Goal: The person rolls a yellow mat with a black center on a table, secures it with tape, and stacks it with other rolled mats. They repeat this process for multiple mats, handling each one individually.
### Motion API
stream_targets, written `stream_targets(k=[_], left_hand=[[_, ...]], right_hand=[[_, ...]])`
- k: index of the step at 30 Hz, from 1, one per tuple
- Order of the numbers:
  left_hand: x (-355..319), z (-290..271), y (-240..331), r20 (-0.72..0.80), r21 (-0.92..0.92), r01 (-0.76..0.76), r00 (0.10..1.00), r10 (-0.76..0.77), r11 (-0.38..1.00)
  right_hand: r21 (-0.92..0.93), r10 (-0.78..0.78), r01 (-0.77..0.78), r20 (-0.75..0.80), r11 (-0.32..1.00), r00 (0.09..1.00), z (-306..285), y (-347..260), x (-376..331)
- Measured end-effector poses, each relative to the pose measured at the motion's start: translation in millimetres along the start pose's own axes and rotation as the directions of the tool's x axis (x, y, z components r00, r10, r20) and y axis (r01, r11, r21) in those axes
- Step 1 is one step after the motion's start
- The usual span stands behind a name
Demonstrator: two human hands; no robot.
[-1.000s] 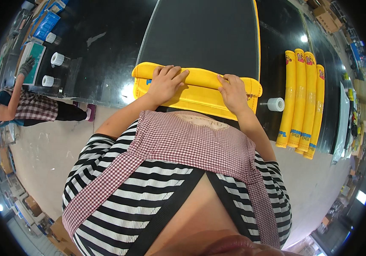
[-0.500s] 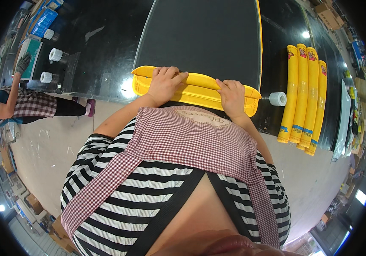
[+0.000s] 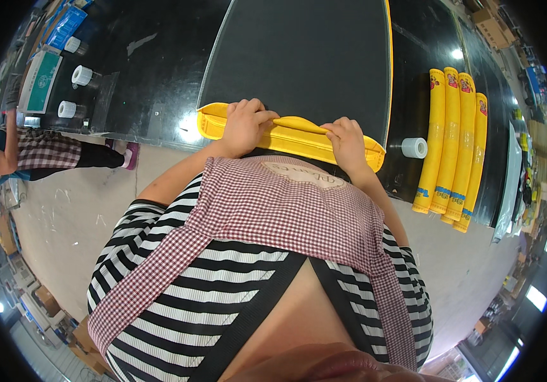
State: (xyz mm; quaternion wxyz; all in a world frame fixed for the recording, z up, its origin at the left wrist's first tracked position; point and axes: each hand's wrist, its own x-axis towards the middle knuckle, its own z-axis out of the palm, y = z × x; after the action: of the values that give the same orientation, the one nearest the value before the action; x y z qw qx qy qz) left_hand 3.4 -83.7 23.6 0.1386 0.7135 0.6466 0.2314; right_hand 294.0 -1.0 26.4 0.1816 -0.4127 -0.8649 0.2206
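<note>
- A long, glossy black table [image 3: 158, 76] runs across the top of the view, with a matte dark mat [image 3: 299, 57] lying on it; a thin yellow edge shows along the mat's right side.
- Pale, scuffed concrete floor [image 3: 76, 204] lies below the table edge; cardboard boxes and bright lamps ring the rim of the view.
- At the near end of the mat, a yellow rolled sheet [image 3: 299, 135] lies crosswise, right at the table edge.
- The left hand [image 3: 245, 124] rests on top of the roll, fingers curled and pressed close together, gripping its upper fold.
- The right hand [image 3: 346, 141] pinches the same fold with bent fingers held together.
- Four finished yellow rolls [image 3: 453, 146] lie side by side to the right, smooth and tube-shaped, with coloured bands at their ends.
- A white tape roll [image 3: 415, 148] stands between the hands and those tubes; two more white rolls [image 3: 74, 92] sit far left.
- A checked apron [image 3: 286, 210] over a striped shirt hides the roll's near side and the wrists.
- Another person [image 3: 25, 156] at far left is cut off by the rim.
</note>
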Motion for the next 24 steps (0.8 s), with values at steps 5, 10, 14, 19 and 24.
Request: stream_targets(k=[5, 10, 14, 19, 24], left_hand=[[26.2, -7.8, -1.4, 0.233, -0.003, 0.158, 0.960, -0.153, 0.987], [46.8, -8.2, -8.4, 0.295, -0.041, 0.207, 0.937, -0.186, 0.978], [48.6, -20.8, 2.2, 0.238, -0.063, 0.305, 0.929, -0.283, 0.950], [36.8, -9.4, -11.0, -0.008, -0.015, 0.051, 0.999, -0.051, 0.999], [18.8, -19.0, -42.3, -0.102, 0.158, -0.185, 0.974, 0.202, 0.970]], right_hand=[[0.045, 0.271, -0.290, 0.239, 0.956, 0.932, -11.6, 1.6, 26.0], [0.076, 0.468, -0.531, 0.381, 0.844, 0.797, -21.0, -2.8, 47.1], [0.029, 0.467, -0.476, 0.152, 0.879, 0.871, -18.5, -10.5, 43.4], [-0.086, 0.293, -0.288, 0.053, 0.954, 0.955, -13.1, -16.6, 34.4], [-0.355, -0.073, 0.074, 0.017, 0.932, 0.997, -17.9, -7.8, 13.9]])
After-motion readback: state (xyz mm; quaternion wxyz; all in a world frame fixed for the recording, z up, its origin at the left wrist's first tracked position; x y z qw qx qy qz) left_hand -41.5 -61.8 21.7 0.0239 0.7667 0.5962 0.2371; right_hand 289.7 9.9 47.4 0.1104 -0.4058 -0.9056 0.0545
